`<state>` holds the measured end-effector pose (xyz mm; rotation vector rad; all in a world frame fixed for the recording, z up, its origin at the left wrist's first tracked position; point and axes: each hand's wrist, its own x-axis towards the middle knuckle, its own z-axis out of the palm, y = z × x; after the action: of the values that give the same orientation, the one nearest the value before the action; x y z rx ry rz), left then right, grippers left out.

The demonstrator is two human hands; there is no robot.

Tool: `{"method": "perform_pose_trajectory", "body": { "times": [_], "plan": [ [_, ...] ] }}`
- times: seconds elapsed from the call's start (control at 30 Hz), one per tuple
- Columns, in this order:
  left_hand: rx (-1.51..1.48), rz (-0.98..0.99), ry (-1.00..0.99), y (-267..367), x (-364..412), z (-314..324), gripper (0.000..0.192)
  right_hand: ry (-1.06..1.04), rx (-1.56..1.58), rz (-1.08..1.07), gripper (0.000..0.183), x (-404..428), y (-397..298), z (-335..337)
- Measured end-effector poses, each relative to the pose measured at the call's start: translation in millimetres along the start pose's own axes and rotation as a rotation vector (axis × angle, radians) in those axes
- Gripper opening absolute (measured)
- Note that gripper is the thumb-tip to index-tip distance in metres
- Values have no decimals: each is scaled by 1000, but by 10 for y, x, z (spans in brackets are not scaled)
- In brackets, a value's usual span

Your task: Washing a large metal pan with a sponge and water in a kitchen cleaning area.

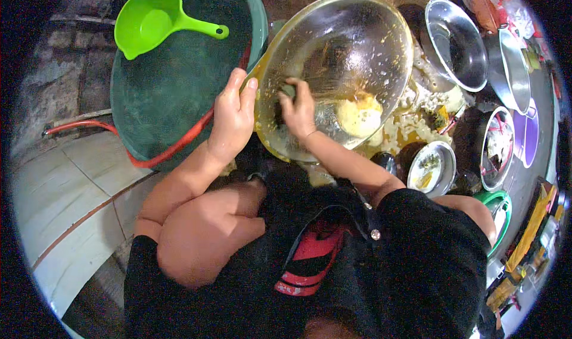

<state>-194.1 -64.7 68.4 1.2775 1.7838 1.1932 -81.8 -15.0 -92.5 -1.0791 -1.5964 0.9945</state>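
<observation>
A large round metal basin [330, 48] stands tilted before me, its inside wet and streaked with yellow-brown residue, with pale foamy liquid pooled low at the right. My left hand [233, 111] grips its left rim, thumb and fingers close together. Inside the basin, near its left wall, my right hand [298, 108] has its fingers curled around a small dark scrubbing pad [288, 91], partly hidden by the fingers.
Left of the basin is a large dark green tub [178, 84] with a lime-green dipper [152, 21] and a red hose [178, 153]. Metal bowls [456, 44] and a small pan [431, 169] stand at the right. Foamy liquid [411, 129] covers the floor between.
</observation>
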Motion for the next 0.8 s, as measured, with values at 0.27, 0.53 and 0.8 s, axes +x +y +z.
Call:
{"method": "perform_pose_trajectory", "body": {
  "times": [0.27,0.53,0.8],
  "plan": [
    [-52,-34,-9,90,64,50,13,477,-608,63,59,1301,919,-906],
    [-19,-45,-26,179,129,4,13,0,34,29,57,216,-69,149],
    [-55,-74,-68,199,215,123,11,574,-613,146,61,1970,852,-939]
  ]
}}
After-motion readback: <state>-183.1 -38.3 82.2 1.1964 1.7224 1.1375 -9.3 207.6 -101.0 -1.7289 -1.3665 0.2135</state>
